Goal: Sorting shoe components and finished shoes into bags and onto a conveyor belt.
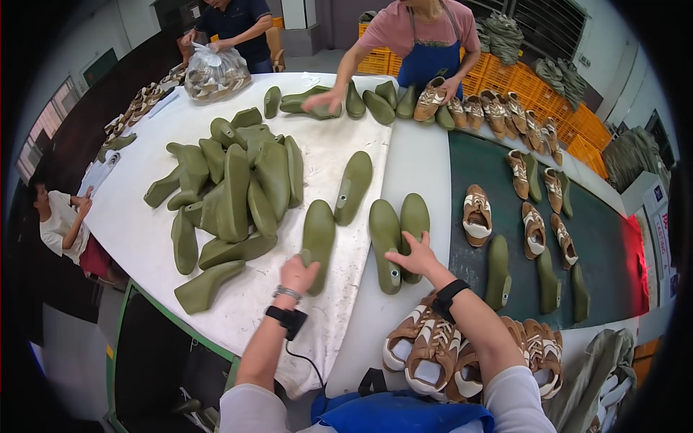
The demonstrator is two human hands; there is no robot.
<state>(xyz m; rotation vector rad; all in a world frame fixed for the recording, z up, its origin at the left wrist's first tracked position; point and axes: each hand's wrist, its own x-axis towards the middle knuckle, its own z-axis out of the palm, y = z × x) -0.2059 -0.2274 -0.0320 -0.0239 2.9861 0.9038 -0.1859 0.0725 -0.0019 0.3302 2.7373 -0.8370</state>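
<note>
Olive-green shoe lasts lie sole up before me. My left hand [299,274] is closed around the heel end of one shoe last [318,229] on the white table. Over the heel of another shoe last [413,215] is my right hand [417,257], fingers curled onto it. Its thumb reaches across to the neighbouring shoe last [384,231], which lies alongside. A further shoe last [354,186] rests just beyond my left hand's one. To the left sits a big heap of shoe lasts [234,195].
Brown-and-white sneakers [433,353] stand beside my right forearm. A green conveyor belt [469,155] at right carries sneakers and lasts. Across the table, a person in a blue apron [426,58] holds a sneaker; another person handles a plastic bag [215,76] of shoes. Orange crates [505,83] stand behind.
</note>
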